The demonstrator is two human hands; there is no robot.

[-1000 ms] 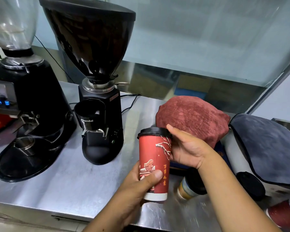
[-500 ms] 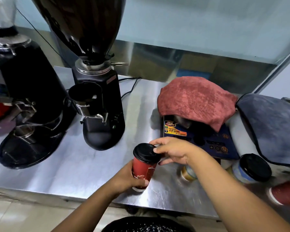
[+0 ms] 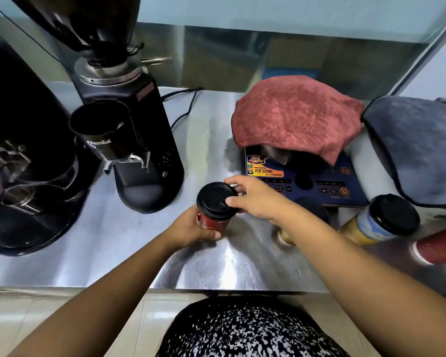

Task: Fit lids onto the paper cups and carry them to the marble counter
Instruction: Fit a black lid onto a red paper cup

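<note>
From the head camera, a red paper cup (image 3: 215, 222) with pale printed marks on its wall stands upright. Its long axis runs straight up and down, and its mouth faces the camera. A round black plastic lid (image 3: 214, 200) covers the mouth and hides most of the wall. The cup is over the brushed steel counter (image 3: 216, 264), in front of the black coffee grinder (image 3: 134, 140) and near the counter's front edge. Whether its base touches the steel cannot be told.

The left hand (image 3: 191, 226) wraps its curled fingers round the cup's wall, with the thumb near the base. The right hand (image 3: 255, 199) pinches the lid's rim, thumb tip on top and forefinger hooked over the far edge.

To the right, a blue-and-yellow printed cup (image 3: 366, 225) with a black lid leans over.
</note>
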